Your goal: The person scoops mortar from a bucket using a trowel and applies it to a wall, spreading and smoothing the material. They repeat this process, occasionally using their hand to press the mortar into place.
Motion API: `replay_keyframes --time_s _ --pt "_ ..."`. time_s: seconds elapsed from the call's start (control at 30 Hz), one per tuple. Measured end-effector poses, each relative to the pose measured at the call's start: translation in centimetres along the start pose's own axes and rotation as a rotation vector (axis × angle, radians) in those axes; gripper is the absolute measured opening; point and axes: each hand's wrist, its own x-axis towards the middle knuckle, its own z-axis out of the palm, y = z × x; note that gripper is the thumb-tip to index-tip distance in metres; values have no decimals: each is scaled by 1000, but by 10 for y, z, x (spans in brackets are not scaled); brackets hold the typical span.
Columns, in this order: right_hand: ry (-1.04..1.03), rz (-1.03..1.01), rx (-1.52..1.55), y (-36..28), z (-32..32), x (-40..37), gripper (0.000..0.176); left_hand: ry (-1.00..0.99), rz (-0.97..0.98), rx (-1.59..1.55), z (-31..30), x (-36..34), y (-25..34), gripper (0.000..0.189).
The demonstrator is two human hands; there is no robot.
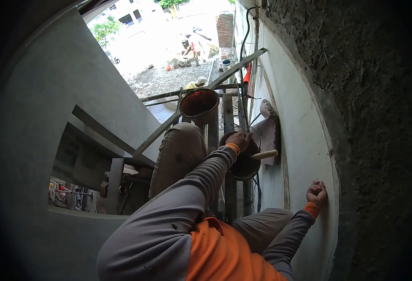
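Note:
My left hand (237, 140) is closed on the upper rim of a dark bucket (244, 172) that stands on the boards in front of me. A tool's wooden handle (265, 154) juts out over that bucket's right rim, while its other end is lost in the dark inside. My right hand (316, 193) is against the pale wall on the right, its fingers curled in, and I see nothing in them. Beyond my raised left knee is a second bucket (200, 104) with a reddish inside.
Scaffold planks (228, 112) run forward beneath the buckets. A long diagonal bar (236, 68) crosses ahead. To the right are the pale wall (304, 126) and rough plaster (370, 93). Below, a person in a light hat (200, 81) is near the scaffold, with people farther off.

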Motion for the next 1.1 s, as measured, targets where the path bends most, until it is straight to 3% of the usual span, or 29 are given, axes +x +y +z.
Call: replay_keyframes --time_s 0.27,0.43,0.5,0.57,0.63,0.7,0.83,0.93,1.0,1.1 --pt "104 -65 -140 7 -1 0 20 -42 -112 -72 18 65 -47 68" --pt "233 -148 -360 22 2 11 22 9 -236 -124 9 66 -58 57" --pt "281 -318 -698 42 3 23 29 17 -274 -111 10 65 -63 57" --pt "347 -410 -985 96 50 14 37 -22 -291 -130 18 75 -74 57" --pt "128 -415 -1426 132 67 23 52 -53 -305 -137 26 84 -88 56" --pt "-49 -812 -1886 157 55 63 61 -73 -316 -139 30 91 -97 54" --pt "-299 -861 -2081 194 60 97 63 -41 -305 -195 19 80 -95 49" --pt "-251 -860 -2115 205 50 107 54 -15 -246 -290 34 89 -110 48" --pt "-133 -808 -2181 202 56 91 52 -9 -322 -241 25 89 -104 51" --pt "-143 -664 -2166 191 48 78 51 -25 -347 -273 20 90 -106 55"
